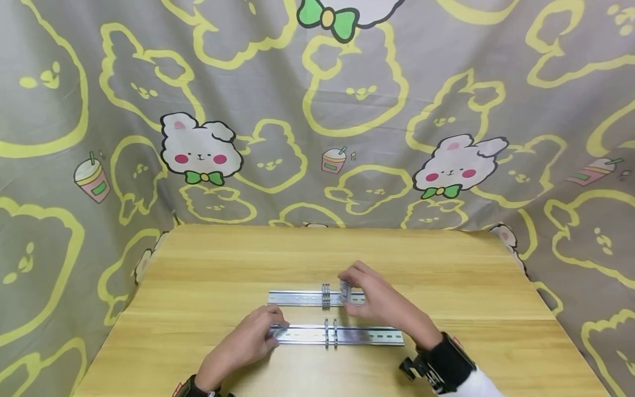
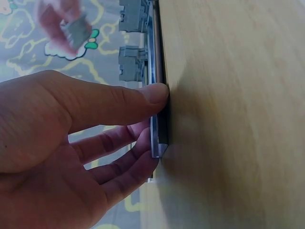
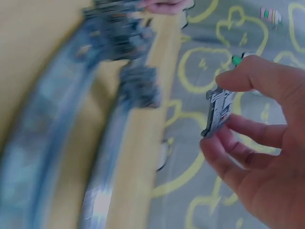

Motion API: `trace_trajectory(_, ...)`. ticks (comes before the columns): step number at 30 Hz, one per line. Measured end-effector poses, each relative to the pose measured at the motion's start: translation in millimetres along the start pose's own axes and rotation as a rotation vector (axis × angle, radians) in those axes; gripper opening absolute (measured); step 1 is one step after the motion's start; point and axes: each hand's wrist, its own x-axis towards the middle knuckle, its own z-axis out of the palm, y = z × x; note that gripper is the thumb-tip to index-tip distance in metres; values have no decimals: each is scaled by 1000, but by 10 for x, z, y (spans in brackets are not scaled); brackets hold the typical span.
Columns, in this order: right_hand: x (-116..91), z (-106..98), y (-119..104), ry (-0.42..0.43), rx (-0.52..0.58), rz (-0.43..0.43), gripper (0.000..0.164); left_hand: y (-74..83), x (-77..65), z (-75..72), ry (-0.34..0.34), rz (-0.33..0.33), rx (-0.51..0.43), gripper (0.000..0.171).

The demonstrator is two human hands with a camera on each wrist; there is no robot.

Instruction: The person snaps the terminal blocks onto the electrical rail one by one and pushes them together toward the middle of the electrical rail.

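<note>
Two slotted metal DIN rails lie roughly parallel on the table. In the head view my left hand (image 1: pixel 255 336) is at the left end of the near DIN rail (image 1: pixel 367 335); the left wrist view shows thumb and fingers pinching its edges. Two thin grey clips (image 1: pixel 331 333) stand apart near that rail's middle. My right hand (image 1: pixel 374 295) holds a grey terminal block (image 3: pixel 219 110) between thumb and fingertips, over the right part of the far DIN rail (image 1: pixel 295 298). Several grey clips (image 1: pixel 325 296) sit close together on the far rail, left of the held block.
The wooden table (image 1: pixel 223 259) extends around the rails. Behind it and at both sides hangs a grey curtain (image 1: pixel 278 99) with cartoon animals. Black wrist devices (image 1: pixel 443 361) are strapped to both forearms.
</note>
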Motion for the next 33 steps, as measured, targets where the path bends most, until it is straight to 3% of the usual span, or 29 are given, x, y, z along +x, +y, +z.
trace_trajectory(7,-398,56,334,119,113,-93,51,3,1,-38,-26,-24,7,31)
trace_trajectory(12,-636,32,503,151,194,-140,55,7,-5,-49,-27,-31,12,30)
trace_trajectory(21,-1026,19,795,150,162,-106,54,9,-7,-62,-32,-26,8,30)
trace_trajectory(33,-1199,72,898,115,160,4,50,32,13,-61,-36,-25,0,28)
